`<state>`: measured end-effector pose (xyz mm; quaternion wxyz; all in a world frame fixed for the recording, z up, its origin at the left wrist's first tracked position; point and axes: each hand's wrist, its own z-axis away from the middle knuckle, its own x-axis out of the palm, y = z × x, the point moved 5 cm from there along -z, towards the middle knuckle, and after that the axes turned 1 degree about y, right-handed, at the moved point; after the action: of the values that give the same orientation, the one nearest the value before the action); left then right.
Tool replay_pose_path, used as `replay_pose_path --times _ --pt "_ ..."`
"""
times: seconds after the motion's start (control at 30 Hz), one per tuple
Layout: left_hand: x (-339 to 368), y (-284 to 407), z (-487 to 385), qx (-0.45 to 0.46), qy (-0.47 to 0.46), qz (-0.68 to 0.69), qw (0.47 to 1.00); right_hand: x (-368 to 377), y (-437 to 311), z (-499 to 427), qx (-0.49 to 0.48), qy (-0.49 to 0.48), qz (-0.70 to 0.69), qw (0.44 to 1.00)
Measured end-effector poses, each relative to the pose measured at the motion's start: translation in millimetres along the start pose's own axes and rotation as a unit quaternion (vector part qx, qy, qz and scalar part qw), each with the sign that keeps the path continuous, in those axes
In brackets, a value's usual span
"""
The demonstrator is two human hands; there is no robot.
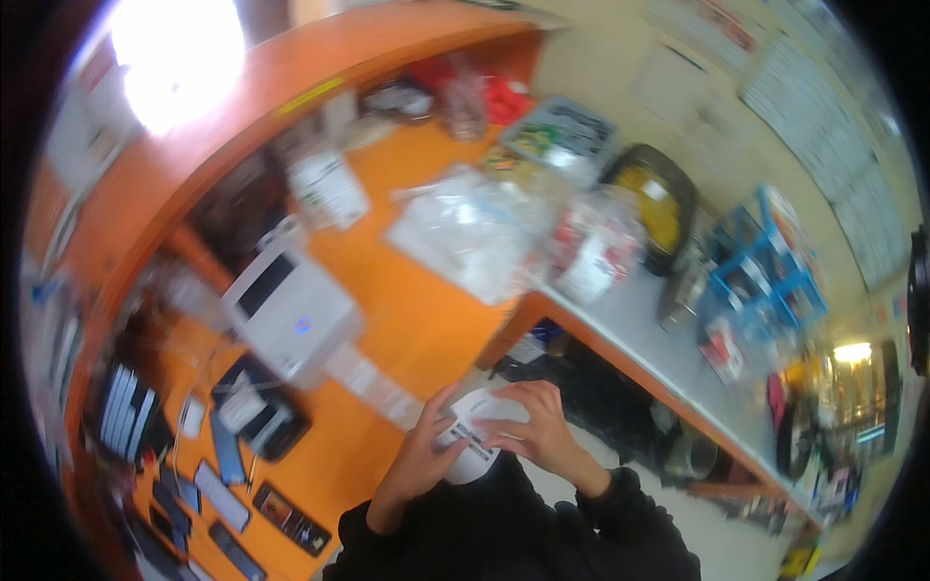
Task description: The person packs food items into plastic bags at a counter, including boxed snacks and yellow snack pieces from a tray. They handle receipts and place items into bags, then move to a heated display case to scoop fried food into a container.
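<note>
Close in front of my body I hold a white cup-like container [471, 473] between both hands. On its side is a white label [465, 436] with dark printing. My left hand [427, 449] grips it from the left, with the thumb along the label's lower edge. From the right, my right hand [536, 428] has its thumb and fingers at the label and the container's upper part. Blur and the fingers hide the container's exact shape. Left of my hands stands a white label printer [320, 309] with a blue light. A strip of label paper [374, 385] runs from it towards my left hand.
Several phones [290, 519] and a card terminal [265, 428] lie on the orange counter [407, 305] at left. Clear plastic bags [465, 225] lie farther back. On the grey side counter [654, 348] are a dark tub with yellow contents [650, 203] and a blue rack [763, 269].
</note>
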<state>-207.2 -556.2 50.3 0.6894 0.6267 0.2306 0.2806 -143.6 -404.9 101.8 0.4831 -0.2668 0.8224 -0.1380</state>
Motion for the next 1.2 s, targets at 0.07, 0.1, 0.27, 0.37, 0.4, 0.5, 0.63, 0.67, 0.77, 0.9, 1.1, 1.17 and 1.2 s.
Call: replay_pose_path --times 0.07,0.1,0.27,0.37,0.4,0.5,0.63,0.67,0.77,0.9,1.1,1.17,1.2 --pt "36 11 -14 0.052 -0.037 -0.119 0.991 -36 29 30 0.183 0.135 -0.106 0.968" --pt "59 13 -24 0.070 -0.052 -0.124 0.988 -47 40 46 0.219 0.143 -0.150 0.953" --pt "204 17 -71 0.074 -0.189 -0.086 0.975 -133 100 148 0.333 0.258 -0.155 0.894" --pt "300 6 -100 0.095 -0.246 -0.114 0.958 -216 135 221 0.356 0.352 -0.003 0.866" --pt "331 -12 -108 0.005 -0.278 -0.119 0.953 -237 148 242 0.364 0.346 0.017 0.865" --pt "421 -50 -145 0.025 -0.334 -0.072 0.939 -285 208 284 0.375 0.285 0.123 0.873" --pt "487 -116 -184 -0.046 -0.332 -0.089 0.938 -323 311 306 0.323 0.250 0.286 0.867" --pt "499 -129 -192 -0.057 -0.328 -0.065 0.941 -332 336 308 0.290 0.256 0.311 0.868" --pt "519 -155 -229 -0.057 -0.308 -0.069 0.947 -351 410 314 0.351 0.204 0.337 0.849" --pt "534 -173 -264 -0.096 -0.323 -0.094 0.937 -351 459 329 0.398 0.235 0.266 0.846" --pt "526 -156 -268 -0.173 -0.350 -0.129 0.912 -336 494 336 0.504 0.156 0.317 0.788" --pt "525 -138 -269 -0.109 -0.372 -0.242 0.889 -325 487 338 0.520 0.126 0.243 0.809" --pt "527 -126 -271 -0.049 -0.379 -0.317 0.868 -327 467 335 0.433 0.222 0.234 0.842"
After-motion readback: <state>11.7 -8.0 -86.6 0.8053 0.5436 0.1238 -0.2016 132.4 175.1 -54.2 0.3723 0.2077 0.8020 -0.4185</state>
